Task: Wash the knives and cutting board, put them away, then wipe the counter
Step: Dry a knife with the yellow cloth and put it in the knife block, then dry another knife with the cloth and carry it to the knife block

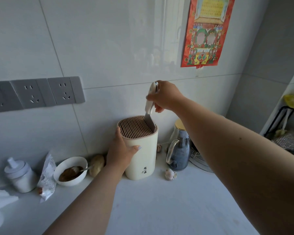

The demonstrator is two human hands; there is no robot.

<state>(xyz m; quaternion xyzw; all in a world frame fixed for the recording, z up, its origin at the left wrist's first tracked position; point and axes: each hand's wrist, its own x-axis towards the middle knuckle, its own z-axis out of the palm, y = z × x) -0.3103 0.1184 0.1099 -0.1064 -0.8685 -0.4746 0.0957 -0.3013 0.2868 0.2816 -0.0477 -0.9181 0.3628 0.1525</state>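
At the far left of the counter (pixel 159 209) stand a white shaker (pixel 19 175), a crumpled packet (pixel 47 177) and a bowl (pixel 70 171) of brown paste with a spoon in it, all pushed back near the wall, likely to keep the front free. Just right of the bowl, the left hand (pixel 120 153) wraps around the side of the cream knife block (pixel 140 150), thumb across its front, apparently bracing it so it won't tip or slide as the blade goes in. Above the block's right rear corner, the right hand (pixel 165 96) grips the white handle of a knife (pixel 150 106), held nearly upright with the point down; the lower blade is already sunk into the slotted top, the upper part still showing. This looks like the put-away step. A garlic bulb (pixel 171 174) lies just right of the block, a glass jug (pixel 180 150) behind it. No cutting board is in view.
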